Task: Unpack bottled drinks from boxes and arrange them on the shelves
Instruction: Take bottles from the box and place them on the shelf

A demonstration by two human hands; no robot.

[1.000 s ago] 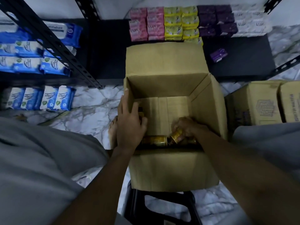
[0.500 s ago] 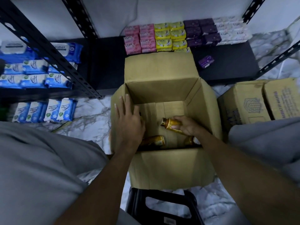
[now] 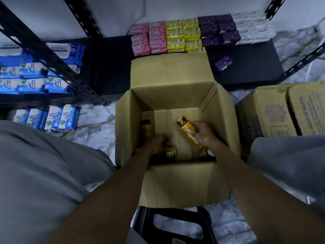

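Marble floor point(image 3: 95, 124), open cardboard box point(image 3: 175, 184), both hands inside

Black shelving point(image 3: 246, 67) with stacked soap bars point(image 3: 175, 36) stands behind the box. The right hand point(image 3: 204, 133) grips a gold bottle point(image 3: 187, 128) around its middle, tilted, cap pointing far-left. The left hand point(image 3: 155, 144) reaches lower, fingers curled over a second bottle point(image 3: 170, 152) lying on the box bottom. A third bottle point(image 3: 146, 128) sits against the left wall.

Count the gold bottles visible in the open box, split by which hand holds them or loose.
In right hand: 1 bottle
In left hand: 1 bottle
Loose: 2 bottles
Total: 4
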